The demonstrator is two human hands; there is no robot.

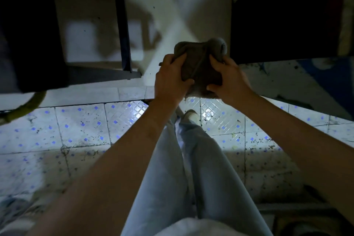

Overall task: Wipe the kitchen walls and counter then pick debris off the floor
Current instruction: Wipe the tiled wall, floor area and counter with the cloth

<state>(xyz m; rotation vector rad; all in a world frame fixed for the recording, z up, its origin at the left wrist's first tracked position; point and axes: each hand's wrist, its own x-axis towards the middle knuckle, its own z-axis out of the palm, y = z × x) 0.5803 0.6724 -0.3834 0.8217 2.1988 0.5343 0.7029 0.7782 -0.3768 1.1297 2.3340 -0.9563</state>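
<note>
A dim kitchen, seen from above: a pale wall (183, 5) ahead with hard shadows on it, dark cabinets (287, 15) to either side, and a tiled floor (80, 132) with small blue squares, speckled all over with dark debris (256, 141). A blurred yellowish curved object (28, 107) sits at the left edge; what it is cannot be told.

The person stands facing the wall, pale trousers (182, 168) and one light shoe (191, 116) showing below. Both arms reach forward, and the cloth (201, 63) is held in the air between the hands, in front of the wall and above the strip where the floor meets it. No counter carries it.

The left hand (170, 78) grips the cloth's left edge, thumb curled over the near side. The right hand (226, 76) grips the right edge the same way, fingers wrapped round the fabric.

The cloth is dark grey-brown, thick, bunched into a rough pad with a fold running across it and a rounded lump at its upper right corner.

By the look of it the person is folding or gathering the cloth for wiping. Next, one hand needs a flat, firm hold and the pad pressed to the wall. The floor debris looks untouched.
</note>
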